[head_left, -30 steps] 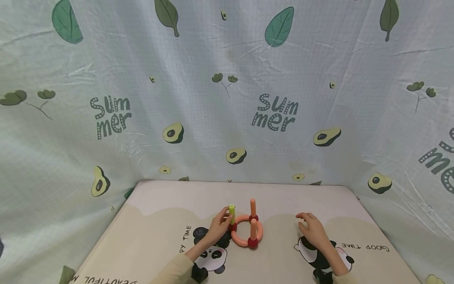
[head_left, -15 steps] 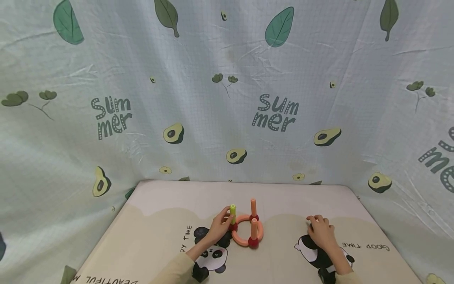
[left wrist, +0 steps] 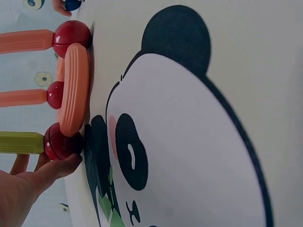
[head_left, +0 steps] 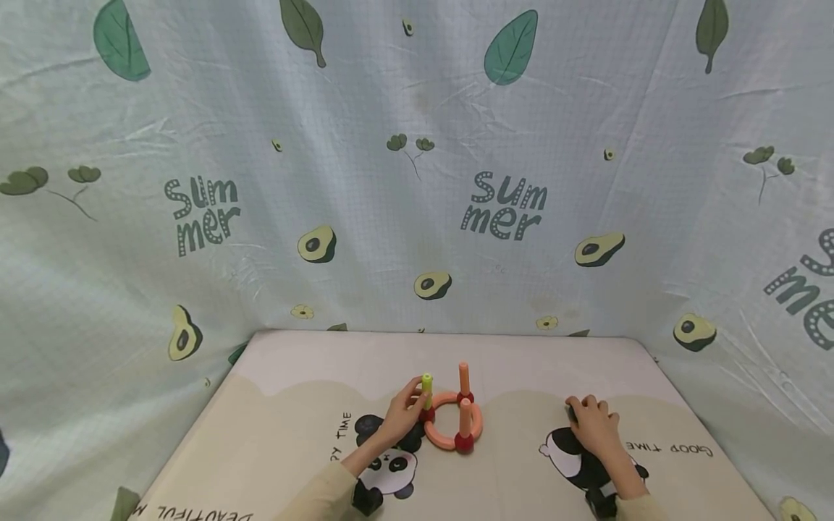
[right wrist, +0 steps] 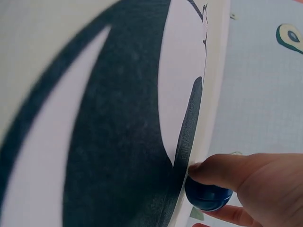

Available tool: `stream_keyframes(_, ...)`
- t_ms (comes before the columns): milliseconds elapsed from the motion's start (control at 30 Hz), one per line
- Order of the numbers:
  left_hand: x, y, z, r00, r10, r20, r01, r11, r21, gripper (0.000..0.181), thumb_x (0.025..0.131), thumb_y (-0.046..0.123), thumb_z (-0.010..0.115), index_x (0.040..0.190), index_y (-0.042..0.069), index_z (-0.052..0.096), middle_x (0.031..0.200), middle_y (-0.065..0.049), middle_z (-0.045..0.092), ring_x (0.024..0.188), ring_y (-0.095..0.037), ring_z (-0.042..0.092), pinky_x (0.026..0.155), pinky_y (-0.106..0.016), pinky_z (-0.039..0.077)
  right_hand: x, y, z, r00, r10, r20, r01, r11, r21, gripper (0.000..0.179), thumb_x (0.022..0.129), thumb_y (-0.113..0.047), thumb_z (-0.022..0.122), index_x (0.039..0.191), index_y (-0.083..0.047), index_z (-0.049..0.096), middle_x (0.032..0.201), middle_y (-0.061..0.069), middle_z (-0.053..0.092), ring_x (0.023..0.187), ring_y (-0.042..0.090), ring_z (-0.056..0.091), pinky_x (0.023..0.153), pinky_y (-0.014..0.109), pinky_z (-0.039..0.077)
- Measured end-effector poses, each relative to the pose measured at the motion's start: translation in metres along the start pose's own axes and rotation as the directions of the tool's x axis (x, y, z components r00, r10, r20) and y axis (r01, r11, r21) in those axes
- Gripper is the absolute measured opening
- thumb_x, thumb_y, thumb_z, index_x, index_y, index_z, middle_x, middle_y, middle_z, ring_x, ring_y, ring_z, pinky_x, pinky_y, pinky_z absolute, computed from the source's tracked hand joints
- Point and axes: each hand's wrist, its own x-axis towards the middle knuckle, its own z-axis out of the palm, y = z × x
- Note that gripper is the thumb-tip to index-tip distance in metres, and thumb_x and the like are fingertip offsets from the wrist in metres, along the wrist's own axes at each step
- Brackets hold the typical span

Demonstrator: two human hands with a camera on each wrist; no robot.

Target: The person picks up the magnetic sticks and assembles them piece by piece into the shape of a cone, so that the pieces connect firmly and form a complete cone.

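Note:
A toy frame of curved orange pieces forms a ring (head_left: 438,440), joined by red balls. Two orange rods (head_left: 464,380) and a yellow-green rod (left wrist: 19,143) stand upright on those balls. My left hand (head_left: 402,418) grips the red ball (left wrist: 61,143) under the yellow-green rod, thumb against its side and other fingers behind the rod. To the right, my right hand (head_left: 596,427) holds a dark blue ball (right wrist: 208,194) low at the tabletop, thumb over it and fingers below. Most of that ball is hidden by the hand in the head view.
The cream table mat (head_left: 508,485) bears printed pandas and lettering. A pale printed curtain (head_left: 365,181) hangs behind the table and along its sides. The ring stands near the table's middle, apart from the right hand.
My right hand has shifted right and its fingers have closed around the dark blue ball. The left hand and the frame stay in place.

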Motion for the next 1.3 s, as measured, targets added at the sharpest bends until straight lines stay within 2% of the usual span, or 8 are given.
stream_keyframes(367,0.0,0.0,0.001,1.0,-0.002,-0.001,0.002,1.0,0.0,0.033,0.094,0.022,0.044,0.125,0.009,0.045,0.103,-0.02,0.059,0.093,-0.035,0.059,0.069,-0.036,0.05,0.003,0.002,0.005,1.0,-0.012,-0.028,0.011,1.0,-0.027,0.028,0.07,-0.007,0.069,0.095,-0.006,0.056,0.085,0.018,0.048,0.079,0.039,0.045,0.06,0.052,0.034)
stream_keyframes(567,0.0,0.002,0.001,1.0,-0.002,0.0,0.002,0.999,0.033,0.034,0.094,0.021,0.043,0.125,0.007,0.044,0.103,-0.019,0.059,0.093,-0.034,0.06,0.07,-0.037,0.051,0.004,0.002,0.005,0.999,-0.011,-0.035,0.01,1.0,-0.029,0.026,0.071,-0.008,0.068,0.094,-0.006,0.056,0.083,0.018,0.048,0.078,0.038,0.045,0.059,0.051,0.034)
stream_keyframes(867,-0.008,0.035,-0.004,1.0,0.008,-0.001,-0.008,1.0,-0.011,0.031,0.093,0.007,0.042,0.123,-0.001,0.044,0.102,-0.028,0.057,0.092,-0.043,0.057,0.07,-0.046,0.05,0.006,-0.002,0.002,0.999,-0.021,-0.037,0.021,1.0,-0.012,0.029,0.073,-0.009,0.066,0.101,-0.007,0.056,0.089,0.018,0.051,0.082,0.039,0.047,0.062,0.053,0.036)
stream_keyframes(1000,-0.005,0.018,-0.002,0.999,0.035,-0.001,-0.035,0.999,0.019,0.032,0.094,0.015,0.042,0.124,0.004,0.044,0.103,-0.025,0.058,0.092,-0.039,0.058,0.071,-0.043,0.051,0.007,-0.006,0.0,0.999,-0.03,-0.037,0.031,0.999,0.019,0.036,0.072,-0.01,0.066,0.106,-0.006,0.054,0.095,0.019,0.054,0.086,0.041,0.049,0.064,0.056,0.037)
stream_keyframes(1100,-0.001,-0.002,0.0,0.995,0.099,0.0,-0.099,0.995,0.02,0.037,0.094,0.028,0.042,0.126,0.009,0.044,0.102,-0.021,0.059,0.09,-0.035,0.06,0.069,-0.041,0.052,0.009,-0.01,-0.001,0.998,-0.038,-0.048,0.04,0.998,0.043,0.038,0.071,-0.011,0.067,0.106,-0.003,0.053,0.097,0.018,0.055,0.088,0.041,0.049,0.066,0.055,0.037)
stream_keyframes(1133,0.0,-0.006,0.0,0.99,0.14,0.0,-0.14,0.99,0.022,0.037,0.094,0.03,0.041,0.127,0.012,0.043,0.101,-0.019,0.06,0.087,-0.032,0.061,0.066,-0.037,0.052,0.009,-0.011,-0.001,0.997,-0.045,-0.057,0.048,0.998,0.05,0.039,0.07,-0.01,0.068,0.105,-0.002,0.052,0.097,0.018,0.056,0.088,0.041,0.049,0.066,0.055,0.037)
stream_keyframes(1233,0.0,-0.01,0.0,0.984,0.18,-0.001,-0.18,0.984,0.004,0.04,0.093,0.036,0.041,0.127,0.014,0.044,0.1,-0.018,0.06,0.085,-0.03,0.061,0.064,-0.036,0.052,0.011,-0.015,-0.002,0.993,-0.072,-0.094,0.078,0.994,0.07,0.037,0.069,-0.009,0.069,0.101,-0.002,0.052,0.096,0.016,0.056,0.088,0.038,0.049,0.065,0.053,0.037)
stream_keyframes(1300,0.0,-0.007,0.0,0.988,0.155,-0.001,-0.155,0.988,0.005,0.039,0.094,0.034,0.042,0.127,0.013,0.044,0.1,-0.019,0.06,0.086,-0.031,0.061,0.066,-0.036,0.052,0.013,-0.018,-0.002,0.989,-0.093,-0.114,0.102,0.992,0.071,0.037,0.068,-0.008,0.07,0.1,-0.002,0.053,0.096,0.015,0.057,0.088,0.037,0.049,0.065,0.052,0.037)
